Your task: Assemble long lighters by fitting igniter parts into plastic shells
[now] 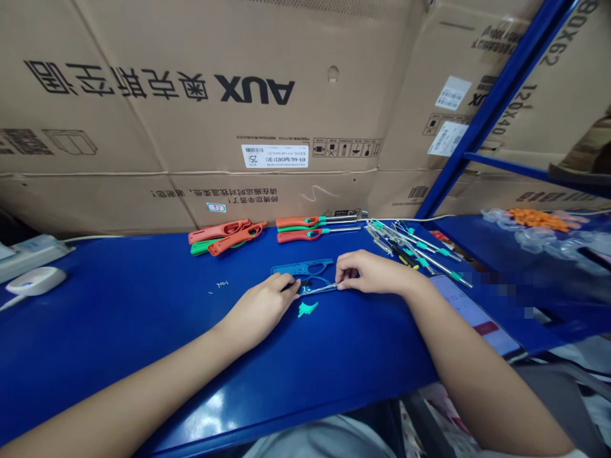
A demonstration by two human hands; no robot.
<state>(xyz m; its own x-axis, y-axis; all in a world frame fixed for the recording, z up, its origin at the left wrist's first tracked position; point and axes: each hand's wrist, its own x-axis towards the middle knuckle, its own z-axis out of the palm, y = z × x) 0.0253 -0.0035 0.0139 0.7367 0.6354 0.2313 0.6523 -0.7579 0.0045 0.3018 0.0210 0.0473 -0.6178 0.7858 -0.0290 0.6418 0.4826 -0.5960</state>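
On the surface (367,356), we pinch the blue casing (321,290), left hand (262,306) nearly closed at its nine o'clock end, right hand (371,271) likewise at three; a green piece (308,309) lies at six.

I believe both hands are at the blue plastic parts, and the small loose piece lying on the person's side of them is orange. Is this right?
Not quite: the small loose piece is green, not orange, as the head view shows. The rest is right: left hand and right hand are at the blue plastic parts.
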